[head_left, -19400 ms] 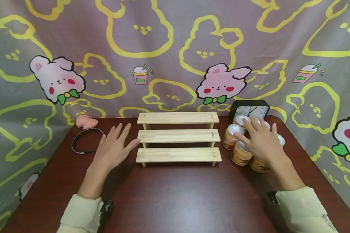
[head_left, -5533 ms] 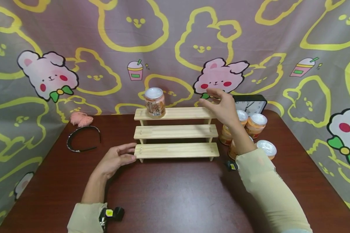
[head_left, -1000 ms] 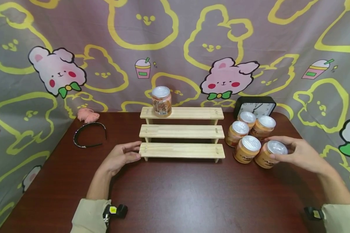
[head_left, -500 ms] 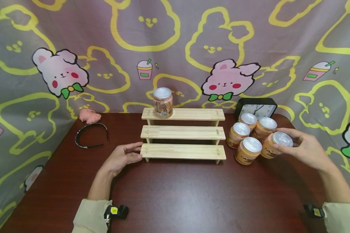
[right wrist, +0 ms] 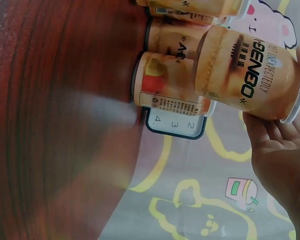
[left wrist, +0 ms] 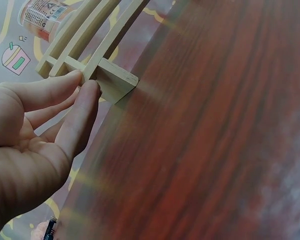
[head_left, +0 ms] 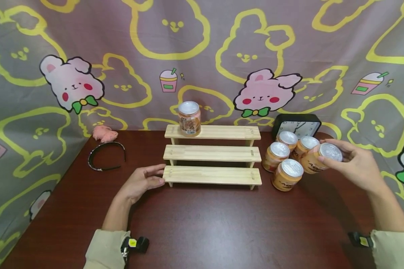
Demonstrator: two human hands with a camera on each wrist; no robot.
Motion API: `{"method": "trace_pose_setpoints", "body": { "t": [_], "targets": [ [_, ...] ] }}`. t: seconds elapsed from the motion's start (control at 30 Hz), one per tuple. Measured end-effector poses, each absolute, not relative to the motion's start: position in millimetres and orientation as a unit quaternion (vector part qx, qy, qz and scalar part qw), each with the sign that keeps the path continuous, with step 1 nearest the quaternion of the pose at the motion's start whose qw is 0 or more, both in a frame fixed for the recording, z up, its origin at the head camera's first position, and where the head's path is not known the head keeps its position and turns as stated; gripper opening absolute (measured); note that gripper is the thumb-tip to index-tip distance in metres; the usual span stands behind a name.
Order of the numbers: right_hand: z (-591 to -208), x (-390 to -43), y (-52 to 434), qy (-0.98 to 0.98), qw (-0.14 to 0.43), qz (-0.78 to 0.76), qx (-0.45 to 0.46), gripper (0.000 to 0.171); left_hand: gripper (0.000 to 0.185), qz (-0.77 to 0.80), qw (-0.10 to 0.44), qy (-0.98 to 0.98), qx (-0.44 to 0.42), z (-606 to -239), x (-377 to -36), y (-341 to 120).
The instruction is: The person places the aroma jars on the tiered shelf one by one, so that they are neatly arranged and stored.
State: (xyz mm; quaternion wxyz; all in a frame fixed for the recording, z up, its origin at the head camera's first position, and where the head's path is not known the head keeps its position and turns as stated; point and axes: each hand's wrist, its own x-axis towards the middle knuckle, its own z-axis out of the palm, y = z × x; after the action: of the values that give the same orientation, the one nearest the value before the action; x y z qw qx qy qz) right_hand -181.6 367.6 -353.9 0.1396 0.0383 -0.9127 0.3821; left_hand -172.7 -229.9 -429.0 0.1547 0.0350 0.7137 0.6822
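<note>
My right hand (head_left: 361,166) grips a silver-lidded jar (head_left: 312,163) with orange contents by its upper part, lifted off the table and slightly tilted. In the right wrist view the jar's label (right wrist: 251,70) faces the camera, above the standing jars. My left hand (head_left: 139,185) pinches the left end of the lowest step of a three-tier wooden shelf (head_left: 212,175); in the left wrist view thumb and forefinger meet at that end. One similar jar (head_left: 190,121) stands upright on the top step, towards its left. Several more jars (head_left: 287,180) stand grouped right of the shelf.
A black-framed clock (head_left: 297,125) stands behind the jar group. At the left lie a dark headband (head_left: 91,155) and a pink fluffy item (head_left: 104,133). A patterned cloth (head_left: 202,45) hangs behind the brown table (head_left: 202,224).
Since the earliest frame, one jar has gone onto the top step and the left hand has come to the shelf. Over the last second, the right hand has lifted another jar from the group.
</note>
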Motion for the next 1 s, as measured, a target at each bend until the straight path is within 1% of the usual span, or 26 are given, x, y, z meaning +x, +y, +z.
{"method": "trace_pose_setpoints", "body": {
  "t": [0.07,0.27,0.43,0.7,1.0],
  "targets": [
    [-353,-182,366,-0.911,0.144,0.386,0.032,0.06,0.063,0.681,0.155,0.715,0.036,-429,-173,-230],
    [-352,-183,361,-0.896,0.171,0.408,0.031,0.052,0.063,0.68,0.154,0.716,0.039,-429,-173,-230],
    [-350,-184,355,-0.89,0.18,0.418,0.033,0.048,0.062,0.681,0.153,0.715,0.038,-429,-173,-230],
    [-349,-187,346,-0.874,0.195,0.442,0.047,0.047,0.063,0.684,0.156,0.711,0.039,-429,-172,-229],
    [-340,-192,338,-0.862,0.203,0.461,0.055,0.046,0.063,0.679,0.144,0.718,0.04,-428,-171,-230]
  ]
}}
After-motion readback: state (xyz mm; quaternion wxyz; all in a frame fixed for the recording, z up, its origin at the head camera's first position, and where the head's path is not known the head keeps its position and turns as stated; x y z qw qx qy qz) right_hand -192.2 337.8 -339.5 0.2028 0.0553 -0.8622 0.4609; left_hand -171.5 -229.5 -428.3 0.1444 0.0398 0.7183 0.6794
